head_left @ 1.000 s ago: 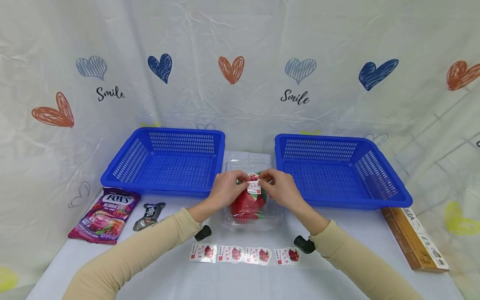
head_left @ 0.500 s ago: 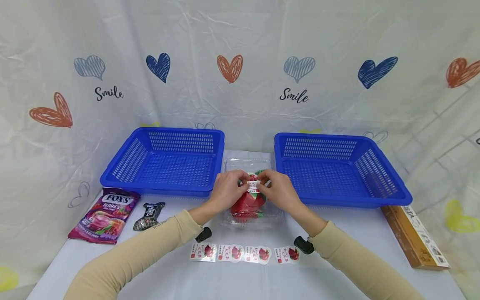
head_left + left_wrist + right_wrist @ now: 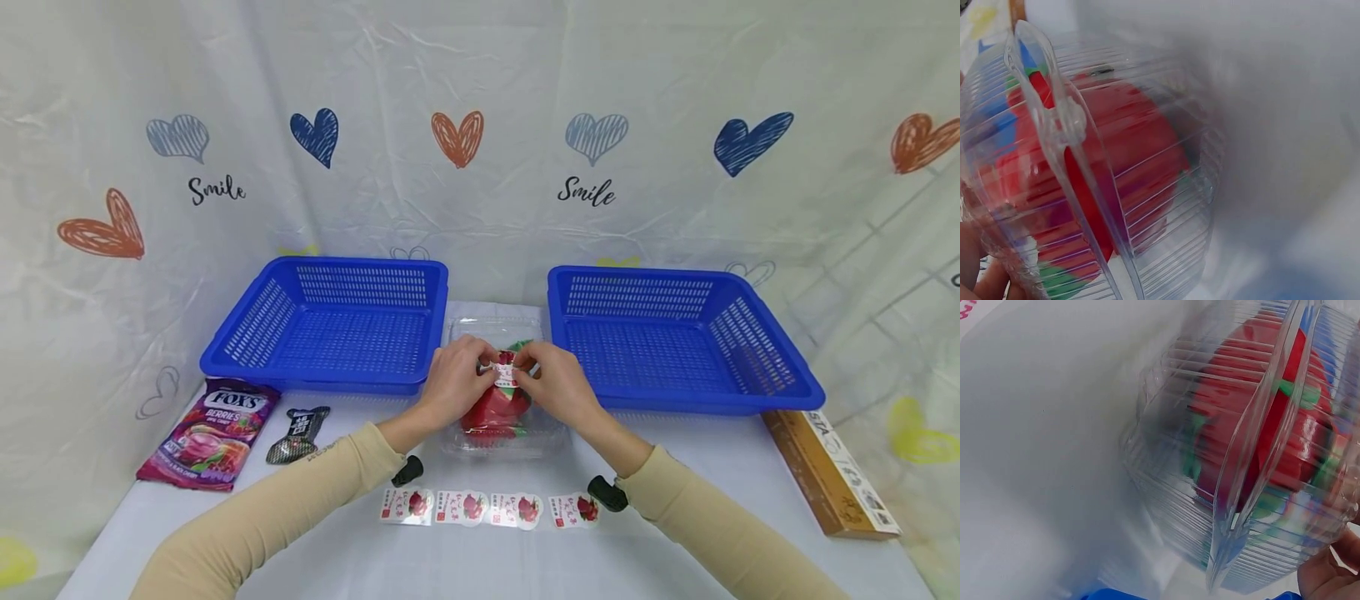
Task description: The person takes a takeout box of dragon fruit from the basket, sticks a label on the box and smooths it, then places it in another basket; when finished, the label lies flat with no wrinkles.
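Observation:
A clear plastic clamshell box (image 3: 487, 327) stands on the white table between two blue baskets, with red-and-green fruit (image 3: 491, 410) inside, seen through its ribbed walls in both wrist views. Over its lid is a white sticker (image 3: 505, 375) printed with a red fruit and writing. My left hand (image 3: 455, 379) pinches the sticker's left edge between thumb and fingers. At the opposite edge, my right hand (image 3: 558, 382) pinches it the same way. Whether the sticker's underside touches the lid, I cannot tell. In the wrist views only a few fingertips show, at the box's far side.
Blue baskets stand at left (image 3: 330, 383) and right (image 3: 675, 402). Several matching stickers (image 3: 472, 507) lie in a row in front. At left are a purple candy bag (image 3: 213, 433) and a small black packet (image 3: 298, 435); at right, a long brown box (image 3: 832, 475).
Both hands keep their pinch on the sticker and stay over the box. The sticker and the right hand have shifted slightly left. Box, baskets and the row of stickers stay put.

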`<act>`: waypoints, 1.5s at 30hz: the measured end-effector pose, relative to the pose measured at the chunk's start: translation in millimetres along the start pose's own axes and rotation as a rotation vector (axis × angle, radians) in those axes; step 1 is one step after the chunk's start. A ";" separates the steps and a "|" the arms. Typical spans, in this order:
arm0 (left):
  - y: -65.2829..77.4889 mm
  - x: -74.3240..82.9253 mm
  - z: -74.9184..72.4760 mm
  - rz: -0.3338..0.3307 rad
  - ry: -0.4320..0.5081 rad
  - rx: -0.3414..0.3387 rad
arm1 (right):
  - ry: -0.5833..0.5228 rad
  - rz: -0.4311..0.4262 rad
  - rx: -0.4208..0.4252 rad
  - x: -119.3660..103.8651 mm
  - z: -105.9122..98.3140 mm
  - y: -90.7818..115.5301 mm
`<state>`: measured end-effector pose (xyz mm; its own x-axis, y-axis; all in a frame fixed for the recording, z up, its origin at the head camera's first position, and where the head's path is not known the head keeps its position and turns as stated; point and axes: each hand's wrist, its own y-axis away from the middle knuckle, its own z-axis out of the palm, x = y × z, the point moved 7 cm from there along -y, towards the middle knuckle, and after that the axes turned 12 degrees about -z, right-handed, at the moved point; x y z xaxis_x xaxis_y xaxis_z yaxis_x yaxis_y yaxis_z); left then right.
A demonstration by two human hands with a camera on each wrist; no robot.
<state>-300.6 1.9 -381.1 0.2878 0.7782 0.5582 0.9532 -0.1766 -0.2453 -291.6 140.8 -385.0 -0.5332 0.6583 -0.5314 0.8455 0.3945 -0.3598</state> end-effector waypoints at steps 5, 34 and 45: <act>-1.9 0.5 1.6 0.017 -0.027 -0.041 | 0.005 -0.026 -0.033 -5.3 2.2 -0.9; -25.8 -10.7 9.7 -0.133 -0.011 -0.468 | 0.041 0.085 -0.181 -1.7 8.3 -11.0; -22.2 -11.5 7.2 -0.135 0.022 -0.436 | -0.008 0.100 -0.168 -3.7 5.2 4.5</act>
<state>-325.7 1.2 -387.8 0.1553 0.7997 0.5800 0.9308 -0.3151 0.1853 -285.9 136.8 -388.7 -0.4459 0.6946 -0.5645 0.8866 0.4292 -0.1722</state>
